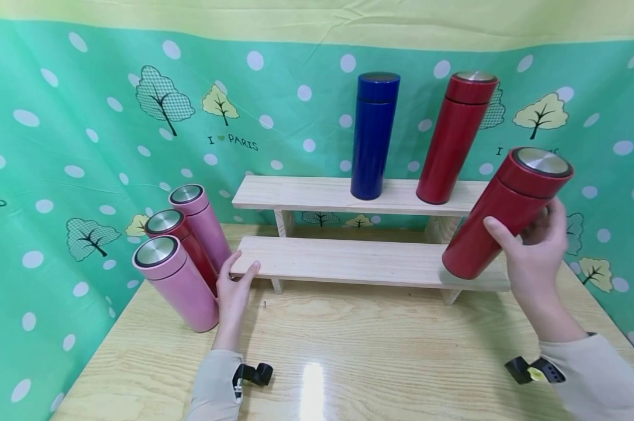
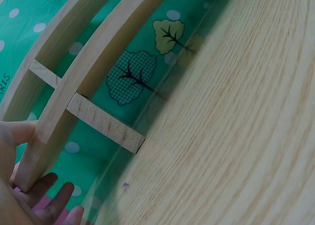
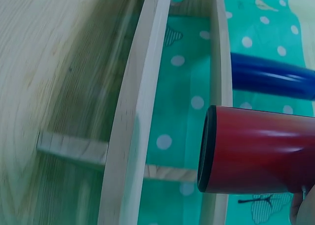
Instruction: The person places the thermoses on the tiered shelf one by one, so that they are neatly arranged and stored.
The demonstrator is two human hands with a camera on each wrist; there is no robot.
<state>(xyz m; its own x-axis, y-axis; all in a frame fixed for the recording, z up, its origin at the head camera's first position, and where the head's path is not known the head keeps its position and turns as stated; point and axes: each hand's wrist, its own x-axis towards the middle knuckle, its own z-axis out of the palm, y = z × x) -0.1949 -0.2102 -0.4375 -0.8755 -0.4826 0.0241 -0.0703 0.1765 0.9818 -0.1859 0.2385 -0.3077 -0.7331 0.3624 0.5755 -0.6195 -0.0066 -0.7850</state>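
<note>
My right hand (image 1: 539, 266) grips a red thermos bottle (image 1: 498, 219) with a steel-topped lid. It leans to the right above the right part of the lower board of a two-tier wooden shelf (image 1: 343, 260). In the right wrist view the bottle's dark base (image 3: 206, 148) appears apart from the lower board. My left hand (image 1: 234, 292) holds the left end of that lower board; the left wrist view shows the thumb (image 2: 22, 131) above it and fingers (image 2: 54, 200) below. On the upper board stand a blue thermos (image 1: 374, 137) and another red thermos (image 1: 456, 140).
Left of the shelf, beside my left hand, stand a front pink thermos (image 1: 182, 286), a red thermos (image 1: 193, 248) and a rear pink thermos (image 1: 206, 225). The shelf stands on a light wooden table (image 1: 359, 345). A green dotted cloth (image 1: 296, 140) hangs behind and at both sides.
</note>
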